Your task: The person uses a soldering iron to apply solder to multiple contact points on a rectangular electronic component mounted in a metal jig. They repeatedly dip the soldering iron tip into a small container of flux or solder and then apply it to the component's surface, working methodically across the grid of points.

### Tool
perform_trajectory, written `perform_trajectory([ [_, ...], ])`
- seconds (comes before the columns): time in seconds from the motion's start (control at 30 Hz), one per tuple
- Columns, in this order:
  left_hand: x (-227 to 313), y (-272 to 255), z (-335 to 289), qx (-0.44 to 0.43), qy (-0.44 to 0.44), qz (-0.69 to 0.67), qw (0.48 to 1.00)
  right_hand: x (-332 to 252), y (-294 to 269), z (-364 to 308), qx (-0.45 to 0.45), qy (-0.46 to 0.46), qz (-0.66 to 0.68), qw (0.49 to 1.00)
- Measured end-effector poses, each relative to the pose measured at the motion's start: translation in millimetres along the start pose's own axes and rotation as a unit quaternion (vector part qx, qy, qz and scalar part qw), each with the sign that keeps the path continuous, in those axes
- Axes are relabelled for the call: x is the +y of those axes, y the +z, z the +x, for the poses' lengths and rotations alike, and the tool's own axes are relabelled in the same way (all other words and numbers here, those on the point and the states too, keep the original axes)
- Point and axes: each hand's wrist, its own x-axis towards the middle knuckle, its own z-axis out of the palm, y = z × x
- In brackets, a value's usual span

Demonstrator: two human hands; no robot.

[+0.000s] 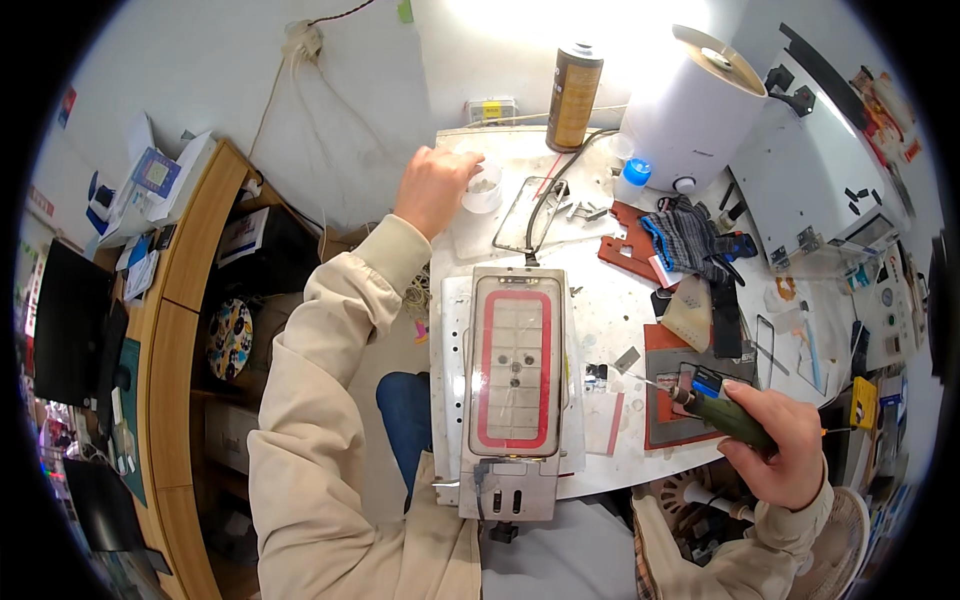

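My left hand (433, 188) is at the far left of the worktable, its fingers bent together at the rim of a small clear plastic cup (484, 192). Its thumb is mostly hidden. In my right hand (783, 440) is a thick green-handled tool (735, 420) with a thin metal tip, pointing left over the table; its exact kind is unclear. Between my arms lies a metal heating plate device (515, 490), with a red-bordered rectangular pad (516, 368) on top. Below the tool's tip are a phone-shaped part with a blue patch (708, 382) and a grey-and-red mat (660, 430).
Behind the device lies a thin black phone frame (512, 215) beside a cable. A spray can (575, 98), a white humidifier-like cylinder (685, 110) and a blue-capped bottle (632, 178) stand at the back. Grey gloves (690, 235) lie right. A wooden shelf unit (172, 400) stands left.
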Motion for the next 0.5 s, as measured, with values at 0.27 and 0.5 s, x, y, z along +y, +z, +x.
perform_trajectory([
  [0.27, -7.3, 11.3, -2.0, 0.004, -0.016, -0.049, 0.999, -17.1, 7.9, 26.2, -0.056, -0.092, -0.041, 0.993],
  [0.5, -10.8, 11.6, -0.1, 0.055, 0.01, -0.045, 0.997, -23.9, 8.0, 30.7, -0.078, -0.121, -0.058, 0.988],
])
